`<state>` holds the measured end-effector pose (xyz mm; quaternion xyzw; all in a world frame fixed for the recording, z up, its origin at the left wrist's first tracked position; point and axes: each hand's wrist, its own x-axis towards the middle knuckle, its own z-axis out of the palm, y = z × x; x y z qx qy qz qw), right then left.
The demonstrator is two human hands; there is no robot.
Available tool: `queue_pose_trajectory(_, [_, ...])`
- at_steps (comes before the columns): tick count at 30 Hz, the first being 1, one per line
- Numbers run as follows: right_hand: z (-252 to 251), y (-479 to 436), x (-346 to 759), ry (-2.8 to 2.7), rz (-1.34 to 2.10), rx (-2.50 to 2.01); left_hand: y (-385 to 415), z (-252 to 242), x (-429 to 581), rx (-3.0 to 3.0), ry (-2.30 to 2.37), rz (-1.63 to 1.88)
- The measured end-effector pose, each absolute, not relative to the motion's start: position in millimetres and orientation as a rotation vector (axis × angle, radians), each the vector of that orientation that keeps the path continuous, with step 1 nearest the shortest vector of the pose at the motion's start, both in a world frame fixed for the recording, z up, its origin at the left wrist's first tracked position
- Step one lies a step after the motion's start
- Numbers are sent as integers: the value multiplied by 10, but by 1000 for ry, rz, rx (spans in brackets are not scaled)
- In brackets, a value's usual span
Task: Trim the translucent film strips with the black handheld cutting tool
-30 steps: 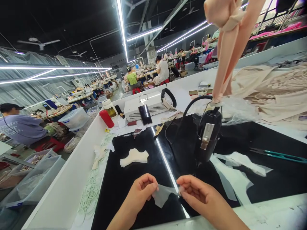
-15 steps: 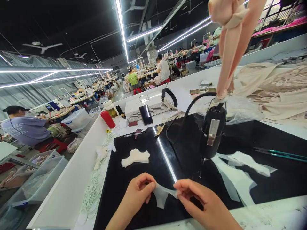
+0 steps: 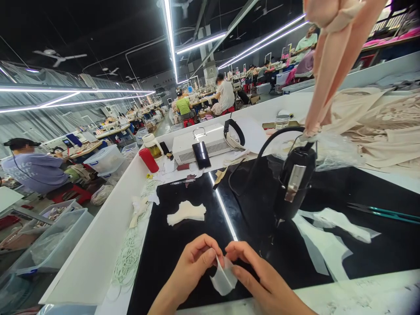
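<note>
Between my two hands is a small piece of thin, translucent white fabric, bent into a curve over the black work surface. My left hand pinches its upper left edge between thumb and forefinger. On the other side, my right hand has thumb and fingers closed on the right edge, and the fingertips of both hands nearly meet. Beyond my left hand lies a stack of cream cut fabric pieces. Larger translucent white pieces are spread out to the right.
A black corded motor tool stands right of centre, with peach cloth hanging above it. Green-handled tweezers lie far right. At the back are a phone, a white metal box and a red bottle. Pale cord lies along the left edge.
My right hand has moved left towards my left hand. The fabric piece, stretched between them before, is now folded into a curve. The view has shifted slightly.
</note>
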<state>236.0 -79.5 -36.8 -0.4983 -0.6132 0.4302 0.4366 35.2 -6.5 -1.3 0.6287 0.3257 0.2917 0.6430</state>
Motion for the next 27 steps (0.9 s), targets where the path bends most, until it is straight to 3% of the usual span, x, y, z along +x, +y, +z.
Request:
queue_pose_trajectory(8, [-527, -606, 2288, -1952, 406, -1428, 76, -185, 251, 1811, 1077, 797])
queue_pose_trajectory(15, [-658, -577, 2257, -2026, 166, -1456, -58, -277, 216, 2436, 940, 656])
queue_pose_trajectory(27, [-253, -968, 3269, -1889, -78, -1667, 308, -534, 60, 2987, 625, 996])
